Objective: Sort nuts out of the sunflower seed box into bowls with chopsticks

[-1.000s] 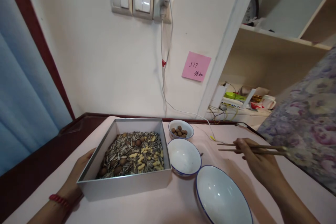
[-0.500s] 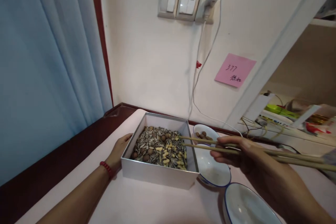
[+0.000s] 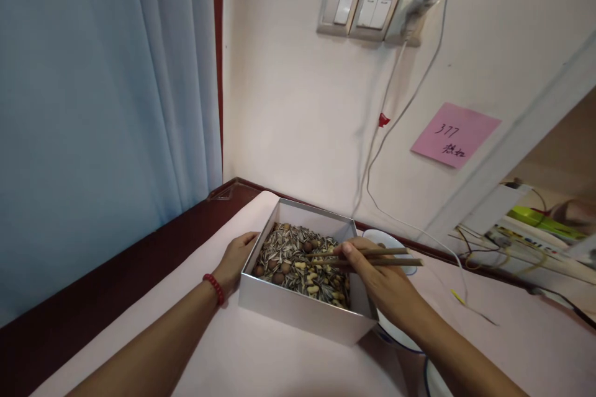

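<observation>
While a pale pink sheet (image 3: pixel 274 356) covered most of the surface (image 3: pixel 93 279), a dark wooden strip showed along your left, below a blue curtain (image 3: pixel 102 105). The white wall (image 3: pixel 288 99) carried switch panels (image 3: pixel 336 9), a plug (image 3: pixel 421 5) whose thin cable trailed down, and a pink note (image 3: pixel 456 134). A cluttered alcove (image 3: pixel 563 155) stood to your right.

The box (image 3: pixel 302 313) sat between your hands, holding striped sunflower seeds (image 3: pixel 279 242), peanuts (image 3: pixel 313 289) and round brown nuts (image 3: pixel 278 278). Your left hand (image 3: pixel 235 260) was against its left wall, fingers partly hidden, so I could not tell how far that grip was closed. Your right hand (image 3: pixel 382 282) reached over the right wall, its grip closed around the chopsticks (image 3: pixel 400 262). Their tips pointed left, over the box's contents; whether they touched or pinched anything was too small to tell. A far bowl (image 3: pixel 398 242) showed behind that hand, a second bowl (image 3: pixel 391 327) was partly covered by the forearm, and a third bowl (image 3: pixel 435 381) was cut off by the lower edge of the view.
</observation>
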